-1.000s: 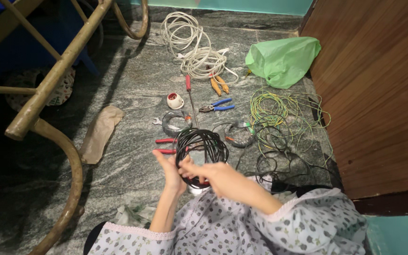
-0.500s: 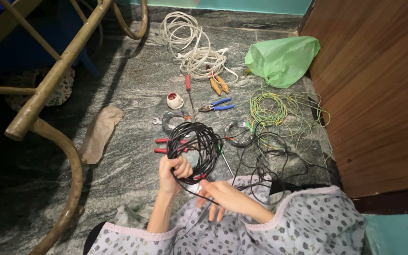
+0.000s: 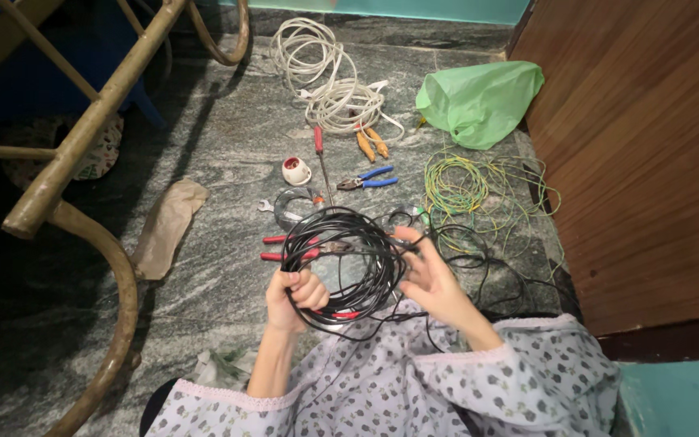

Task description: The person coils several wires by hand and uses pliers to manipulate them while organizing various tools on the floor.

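Starting at the left, you have a curved metal chair frame (image 3: 82, 129) standing over the stone floor (image 3: 220, 129), and a crumpled brown paper bag (image 3: 165, 226) lying flat just beside it. Your left hand (image 3: 294, 298) comes next, its fingers clenched around the lower left arc of the black cable coil (image 3: 341, 267), which you hold lifted above the floor in front of your lap. That coil looks light and floppy, springy enough that its loops would likely spread if loosened, so the bundled arc inside your fist seems the soundest place to hold it. It hangs as a rough ring facing up toward you, its longer axis running left to right between your hands, with loose black strands trailing off to the right across the floor. Behind it lie red-handled tools (image 3: 283, 248), a red screwdriver (image 3: 320, 154), blue-handled pliers (image 3: 369, 180) and a white cable bundle (image 3: 325, 81). Your right hand (image 3: 430, 275) touches the coil's right edge with fingers spread, only lightly hooked on strands, not closed. Further right sit yellow-green wire (image 3: 459, 184), a green plastic bag (image 3: 479, 99) and a wooden panel (image 3: 649, 162).
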